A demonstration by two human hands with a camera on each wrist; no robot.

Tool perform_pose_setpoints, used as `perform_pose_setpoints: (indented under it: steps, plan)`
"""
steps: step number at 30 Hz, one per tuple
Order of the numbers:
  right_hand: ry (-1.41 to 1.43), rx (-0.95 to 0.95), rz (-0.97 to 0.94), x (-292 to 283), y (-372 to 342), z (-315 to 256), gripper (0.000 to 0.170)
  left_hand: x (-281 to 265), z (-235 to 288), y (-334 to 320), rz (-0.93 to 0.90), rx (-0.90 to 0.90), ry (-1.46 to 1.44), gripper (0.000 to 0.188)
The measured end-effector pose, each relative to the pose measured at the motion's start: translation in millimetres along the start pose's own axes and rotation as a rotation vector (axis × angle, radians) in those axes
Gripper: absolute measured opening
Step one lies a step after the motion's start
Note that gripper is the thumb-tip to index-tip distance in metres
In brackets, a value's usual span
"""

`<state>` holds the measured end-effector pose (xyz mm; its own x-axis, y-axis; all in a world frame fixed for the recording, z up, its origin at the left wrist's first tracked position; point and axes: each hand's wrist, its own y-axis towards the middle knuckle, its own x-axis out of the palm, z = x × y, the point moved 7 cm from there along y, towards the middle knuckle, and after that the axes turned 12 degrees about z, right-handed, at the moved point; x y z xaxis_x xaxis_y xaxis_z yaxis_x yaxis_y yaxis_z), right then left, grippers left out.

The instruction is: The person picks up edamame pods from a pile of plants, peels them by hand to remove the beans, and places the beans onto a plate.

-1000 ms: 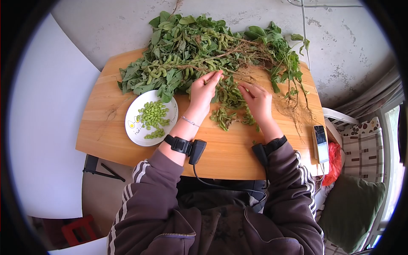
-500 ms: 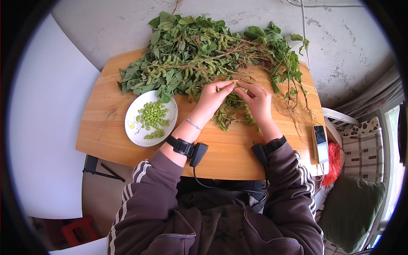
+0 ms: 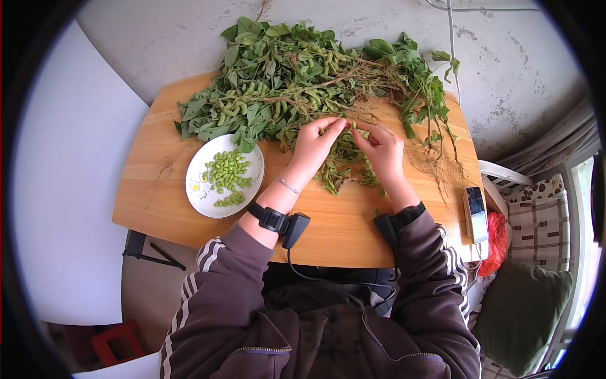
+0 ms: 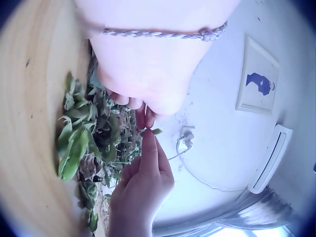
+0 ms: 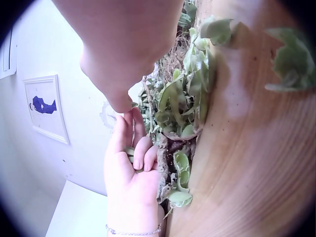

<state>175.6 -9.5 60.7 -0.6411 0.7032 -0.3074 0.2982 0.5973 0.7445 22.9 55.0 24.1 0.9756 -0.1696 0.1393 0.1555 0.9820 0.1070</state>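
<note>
Over the front of the plant pile, my left hand and right hand meet at the fingertips. A small green soybean pod is pinched there by my right thumb and forefinger; its end sticks out past the thumb in the left wrist view. My left thumb and forefinger are right at the pod. In the right wrist view, something green is tucked in the left hand's curled fingers. Below the hands lie opened pod shells. To the left, a white plate holds shelled green soybeans.
Uprooted soybean plants with leaves, pods and roots cover the back of the wooden table. A phone lies at the right edge. A cable hangs between the wrist cameras.
My left hand has come back from the plant pile toward the right hand. The two hands have met over the shells, with a pod now showing at the right fingertips.
</note>
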Motion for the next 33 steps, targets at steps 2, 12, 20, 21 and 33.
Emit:
perform_pose_setpoints:
  steps: [2,12,20,21,33]
  plan:
    - [-0.007,-0.002,-0.003,0,0,0,0.017,4,6,-1,-0.018,0.105,-0.021,0.029]
    - [0.013,-0.042,-0.084,8,-3,5,0.018,0,12,1,0.059,0.473,0.205,0.024]
    - [0.075,0.035,-0.147,9,-3,3,0.016,0,27,-6,0.106,0.627,0.328,0.014]
    - [0.101,0.05,-0.138,10,-4,4,0.016,0,29,-6,0.11,0.652,0.335,0.014]
    - [0.39,0.609,-0.311,19,-11,34,0.031,6,34,-12,0.087,0.805,0.399,0.015]
